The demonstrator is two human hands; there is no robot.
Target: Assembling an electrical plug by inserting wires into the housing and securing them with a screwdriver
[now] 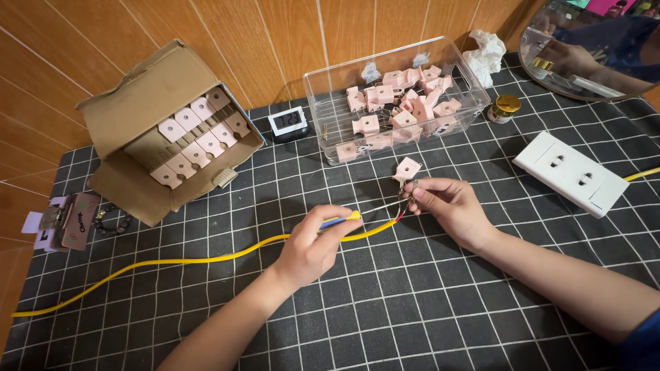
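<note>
My left hand (313, 247) grips a small screwdriver (357, 215) with a blue and yellow handle, its thin shaft reaching right toward a small metal part. That part hangs under a pink tag-shaped piece (407, 168), pinched between the fingers of my right hand (443, 206). A yellow cable (172, 262) runs across the checked black mat (412, 302) from the left edge and ends at my right fingertips, where short red strands show.
A clear plastic bin (330, 93) holds several pink pieces. An open cardboard box (137, 103) with pink pieces on card lies at left, a small digital clock (287, 122) beside it. A white socket strip (572, 172), a gold-lidded jar (505, 108), crumpled tissue (487, 51) and a mirror (591, 48) sit right.
</note>
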